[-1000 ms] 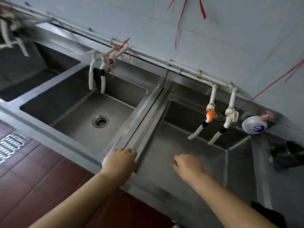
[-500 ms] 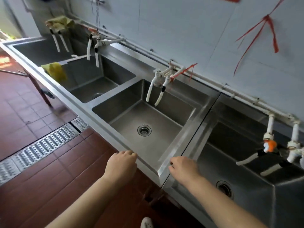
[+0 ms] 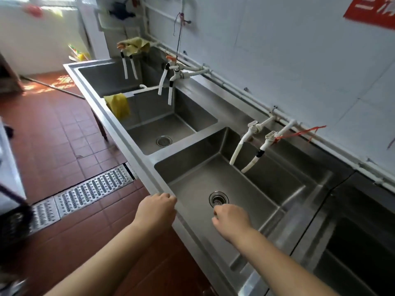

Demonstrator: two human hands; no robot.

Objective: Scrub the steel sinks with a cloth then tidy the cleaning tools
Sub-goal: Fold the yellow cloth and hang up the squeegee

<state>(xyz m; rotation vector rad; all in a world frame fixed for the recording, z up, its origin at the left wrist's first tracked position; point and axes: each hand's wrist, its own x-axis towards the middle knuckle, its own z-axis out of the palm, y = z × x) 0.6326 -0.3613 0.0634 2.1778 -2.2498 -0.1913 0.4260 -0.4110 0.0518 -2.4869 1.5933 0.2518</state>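
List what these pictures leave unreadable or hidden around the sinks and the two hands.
- Right hand, head view: fingers curl away from the camera; whether they hold anything cannot be told.
- Left hand: fingertips hidden behind the knuckles at the sink rim.
- Red sign: cut by the top and right edges, lettering unreadable.
- Rightmost basin: cut by the frame, its floor in shadow.
- Dark object, left edge: blurred, unidentifiable.

Grey brushed-steel sinks [image 3: 192, 167] w/ dull sheen. Yellow cloth [image 3: 118, 105] draped over divider btwn far basins; another yellowish cloth [image 3: 136, 46] over far taps. White tap hoses [image 3: 237, 152], black bands near ends, orange-red handles on far ones. Red string [image 3: 299, 133] on pipe. Pale blue-grey tiled wall [image 3: 277, 60], red sign [image 3: 372, 11] w/ white characters. Red-brown floor tiles [image 3: 53, 129], grid pattern; silver drain grate [image 3: 92, 189], rows of perforations.
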